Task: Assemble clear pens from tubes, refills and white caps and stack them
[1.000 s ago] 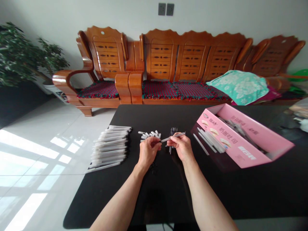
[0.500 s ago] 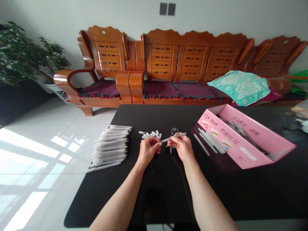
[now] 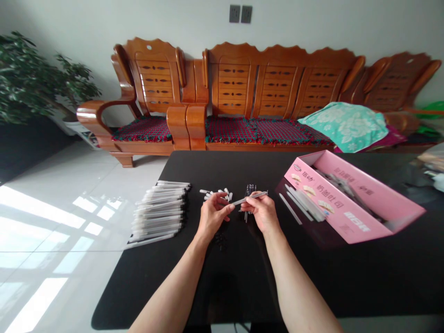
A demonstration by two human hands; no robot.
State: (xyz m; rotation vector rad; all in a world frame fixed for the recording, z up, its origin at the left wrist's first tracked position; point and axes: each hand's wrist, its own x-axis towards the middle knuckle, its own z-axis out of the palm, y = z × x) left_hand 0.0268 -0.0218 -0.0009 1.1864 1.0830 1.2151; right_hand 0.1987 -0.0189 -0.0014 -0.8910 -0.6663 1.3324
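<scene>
A whitish pen (image 3: 239,201) lies slantwise between my two hands, above the table. My right hand (image 3: 263,213) pinches it with thumb and fingers, its thin far end sticking out to the right. My left hand (image 3: 212,216) is at the pen's left end, thumb tip beside it, index finger raised away from the thumb. Behind the left hand lies a small pile of white pen caps (image 3: 227,192). Dark-tipped thin refills (image 3: 250,188) lie behind the right hand, partly hidden. Small black pieces (image 3: 220,240) lie below the left wrist.
Many white pens with black ends (image 3: 159,208) lie in a row at the table's left. On the right, several whitish tubes (image 3: 301,203) lie beside a pink box (image 3: 333,199) with items inside. Beyond the black table (image 3: 215,166) stands a wooden sofa (image 3: 232,83).
My left index finger has lifted and spread a little from the thumb at the pen's end. My right hand and the pen have hardly moved.
</scene>
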